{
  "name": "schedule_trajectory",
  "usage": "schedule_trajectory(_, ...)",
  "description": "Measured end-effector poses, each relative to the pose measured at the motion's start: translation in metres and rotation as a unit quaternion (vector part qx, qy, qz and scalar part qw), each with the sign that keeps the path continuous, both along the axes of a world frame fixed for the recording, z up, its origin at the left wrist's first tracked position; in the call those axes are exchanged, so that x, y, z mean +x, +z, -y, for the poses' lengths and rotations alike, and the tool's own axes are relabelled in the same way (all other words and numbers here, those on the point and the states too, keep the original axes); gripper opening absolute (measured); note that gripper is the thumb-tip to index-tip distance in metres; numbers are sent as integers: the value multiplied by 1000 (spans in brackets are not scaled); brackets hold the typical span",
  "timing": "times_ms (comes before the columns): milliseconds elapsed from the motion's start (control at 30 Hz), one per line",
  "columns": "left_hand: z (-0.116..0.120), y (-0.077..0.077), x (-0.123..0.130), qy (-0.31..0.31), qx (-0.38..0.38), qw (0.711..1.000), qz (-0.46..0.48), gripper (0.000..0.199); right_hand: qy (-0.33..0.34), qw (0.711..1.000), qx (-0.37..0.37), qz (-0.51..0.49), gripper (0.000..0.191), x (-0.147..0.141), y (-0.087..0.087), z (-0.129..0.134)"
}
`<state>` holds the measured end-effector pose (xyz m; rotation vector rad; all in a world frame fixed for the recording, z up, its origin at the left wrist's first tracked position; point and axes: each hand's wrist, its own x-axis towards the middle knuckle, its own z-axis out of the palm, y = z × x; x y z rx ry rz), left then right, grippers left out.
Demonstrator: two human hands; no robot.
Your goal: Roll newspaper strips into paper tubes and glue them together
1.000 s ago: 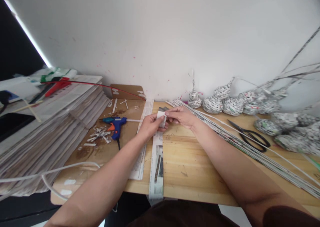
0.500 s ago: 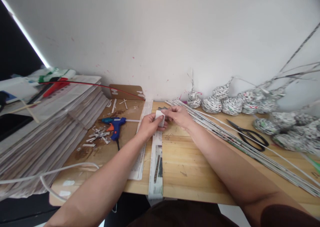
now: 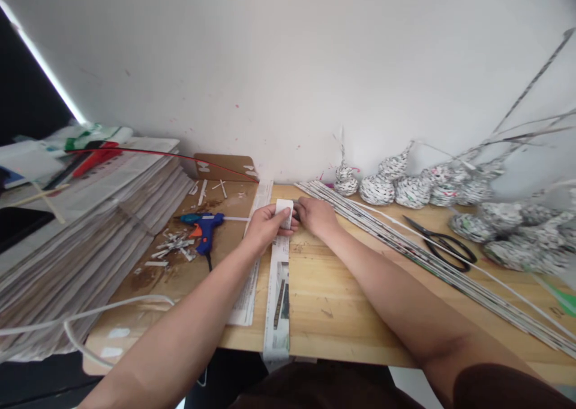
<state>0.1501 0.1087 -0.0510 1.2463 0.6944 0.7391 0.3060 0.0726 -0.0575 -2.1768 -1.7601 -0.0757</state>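
Newspaper strip runs down the bench and slightly over its near edge, its folded far end pinched under the left hand's thumb. The right hand curls beside it, grip unclear. Rightward, broad wood separates strip from slanting paper rods; leftward, a newspaper sheet lies near.

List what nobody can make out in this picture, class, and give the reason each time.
In the head view:
Fingertips of the right hand: hidden by its curled fingers.
Small print on the strip: too small to read.
Rest of the glue gun's cord: behind the left forearm.
Paper tubes' near ends: cut off by the right edge.
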Motion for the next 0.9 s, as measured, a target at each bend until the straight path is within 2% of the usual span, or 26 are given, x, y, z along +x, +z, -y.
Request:
schedule_trajectory(100,0,2,0,-5,-5,1000,-1,35,-22,999,12,-34,54,0,-1,0)
schedule_trajectory(167,0,2,0,-5,-8,1000,-3,34,-13,997,31,-68,58,1,-1,0)
schedule_trajectory(300,-1,1,0,-9,-13,1000,-5,33,8,988,90,-121,41,2,0,2)
schedule_trajectory(367,-1,1,0,-11,-15,1000,-7,34,6,982,115,-149,44,3,1,2)
schedule_trajectory(467,0,1,0,-10,-13,1000,-12,35,21,970,98,-221,36,3,2,-1)
schedule_trajectory(567,0,2,0,-4,-13,1000,-13,35,7,955,57,-292,40,6,5,-4)
schedule_trajectory(667,0,3,0,0,-17,1000,-11,36,-8,922,59,-382,48,9,16,-4)
schedule_trajectory(733,0,4,0,1,-19,1000,-9,36,16,889,63,-453,43,12,26,0)
schedule_trajectory(800,0,4,0,2,-18,1000,-5,36,55,853,30,-518,40,13,36,4)
schedule_trajectory(900,0,4,-1,-2,-11,1000,-1,38,101,813,-49,-571,48,14,44,11)
